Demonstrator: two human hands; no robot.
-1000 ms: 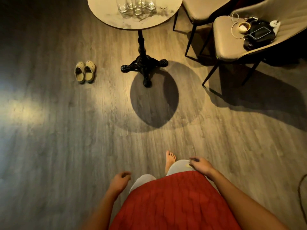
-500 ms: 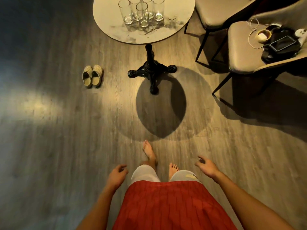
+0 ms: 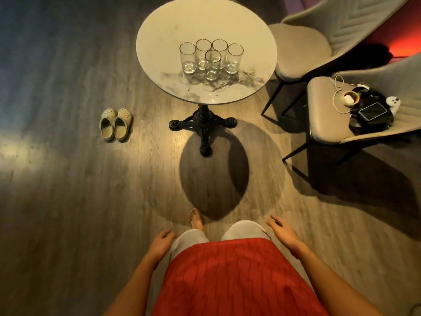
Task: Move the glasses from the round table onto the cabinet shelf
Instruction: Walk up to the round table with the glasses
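- Five clear, tall glasses [image 3: 211, 59] stand upright in a tight cluster on the round bench [image 3: 164, 42], right of its centre: four in a back row, one in front
- Each glass appears empty; thick bases catch the light, rims thin and bright. Neighbouring glasses overlap in view; cannot tell whether they touch
- Bench top pale with dark marbling toward the near edge; a single black pedestal base [image 3: 202, 126] stands on the wood floor [image 3: 68, 201]
- Left hand [image 3: 160, 244] hangs low beside the hip, fingers loosely curled, holding nothing
- Right hand [image 3: 282, 231] hangs low on the other side, fingers spread and relaxed, holding nothing
- Both hands well apart from the glasses; person stands on the floor short of the bench, one bare foot [image 3: 196, 218] forward
- Two beige chairs [image 3: 303, 46] right of the bench. The nearer seat carries a black bag [image 3: 369, 110] with a phone [image 3: 372, 111] lying on it, a small round cup-like item [image 3: 349, 99] with a coiled white cable [image 3: 337, 92], contents unclear
- Pair of pale clogs [image 3: 116, 124] side by side on the floor left of the pedestal
- Cabinet shelf not in view
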